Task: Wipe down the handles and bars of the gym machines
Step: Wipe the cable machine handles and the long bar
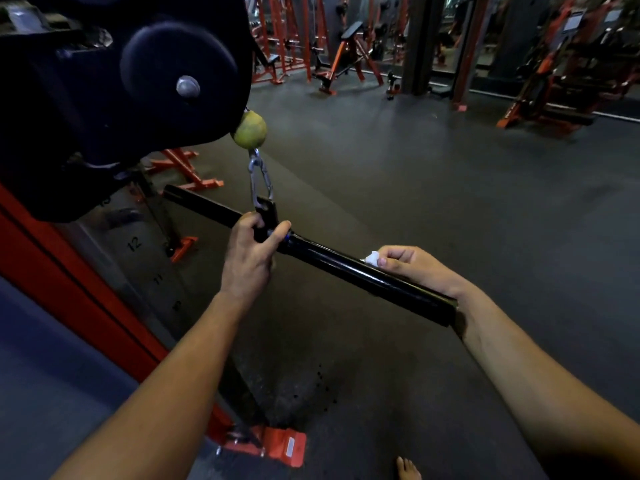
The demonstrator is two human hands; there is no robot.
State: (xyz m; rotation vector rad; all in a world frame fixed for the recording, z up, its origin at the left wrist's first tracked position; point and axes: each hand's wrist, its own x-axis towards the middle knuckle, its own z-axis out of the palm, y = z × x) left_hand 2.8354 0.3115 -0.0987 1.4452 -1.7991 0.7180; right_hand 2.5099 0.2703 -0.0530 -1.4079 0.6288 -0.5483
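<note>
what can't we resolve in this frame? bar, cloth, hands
- White cloth: head view shows only a corner; the right hand covers the rest.
- Black bar: its middle sits under the left hand, its underside faces away.
- Weight stack numbers: dim, partly behind the pulley housing.
- Background machines: dark and too blurred for handle detail.

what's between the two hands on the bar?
Head view: only bare black bar between the left hand at the centre bracket and the right hand holding a white wipe.
</note>
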